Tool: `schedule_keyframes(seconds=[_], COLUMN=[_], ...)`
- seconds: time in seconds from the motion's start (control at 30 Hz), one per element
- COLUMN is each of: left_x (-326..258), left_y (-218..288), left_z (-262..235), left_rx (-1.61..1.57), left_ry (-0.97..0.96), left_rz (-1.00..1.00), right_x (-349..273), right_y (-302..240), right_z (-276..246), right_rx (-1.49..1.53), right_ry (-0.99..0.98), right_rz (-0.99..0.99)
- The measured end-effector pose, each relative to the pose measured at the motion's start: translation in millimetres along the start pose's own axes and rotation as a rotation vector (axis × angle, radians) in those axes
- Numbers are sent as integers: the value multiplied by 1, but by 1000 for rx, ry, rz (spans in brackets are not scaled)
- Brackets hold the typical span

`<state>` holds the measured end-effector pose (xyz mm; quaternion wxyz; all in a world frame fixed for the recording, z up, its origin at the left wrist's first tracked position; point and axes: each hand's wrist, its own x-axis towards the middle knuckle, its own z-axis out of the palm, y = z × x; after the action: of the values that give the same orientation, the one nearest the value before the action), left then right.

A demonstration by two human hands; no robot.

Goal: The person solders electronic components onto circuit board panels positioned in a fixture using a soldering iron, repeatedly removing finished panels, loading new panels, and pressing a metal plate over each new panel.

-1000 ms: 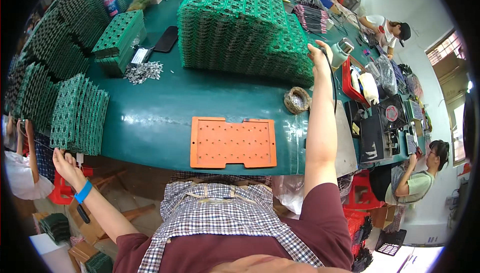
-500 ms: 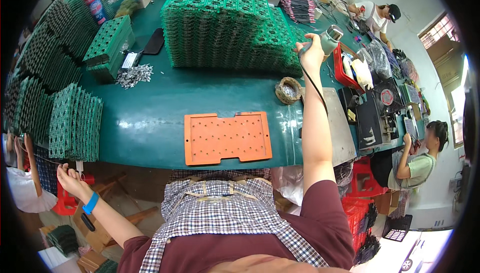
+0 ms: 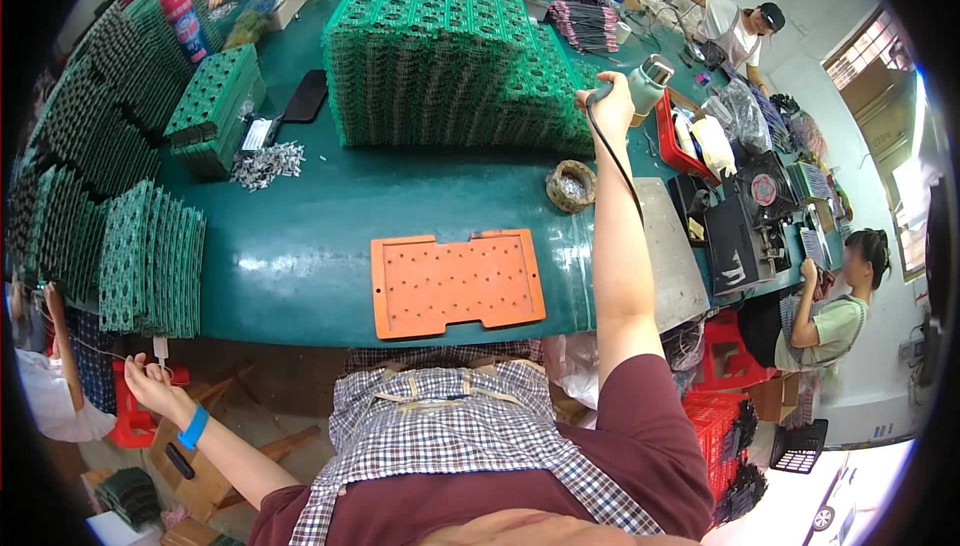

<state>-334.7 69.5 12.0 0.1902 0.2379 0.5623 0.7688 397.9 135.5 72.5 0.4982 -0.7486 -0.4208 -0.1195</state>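
- Clasping black cord in right hand, nearly closed
- Half-curling left hand near white plug; hard to say if holding anything
- Showing no board on orange jig, flat near edge of table; perhaps between pieces
- Leaving green boards stacked beyond, whether finished unclear
- Crowding right hand: flask, tape ring, red tray

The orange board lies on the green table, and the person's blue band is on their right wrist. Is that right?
Not quite: the head view shows the blue band on the left wrist. The orange board does lie on the green table.
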Motion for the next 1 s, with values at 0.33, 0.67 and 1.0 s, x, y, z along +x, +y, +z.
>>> schedule_keyframes(seconds=[0.33, 0.67, 1.0], left_x=[11, 0, -165], left_y=[-18, -7, -16], left_z=[-11, -19, 36], left_rx=[-32, 91, 309], left_ry=[-22, 32, -323], left_rz=[-17, 15, 59], right_x=[27, 57, -85], right_y=[-26, 1, -94], right_z=[-15, -42, -222], right_rx=[346, 535, 9], right_ry=[-34, 93, -313], right_rz=[210, 370, -285])
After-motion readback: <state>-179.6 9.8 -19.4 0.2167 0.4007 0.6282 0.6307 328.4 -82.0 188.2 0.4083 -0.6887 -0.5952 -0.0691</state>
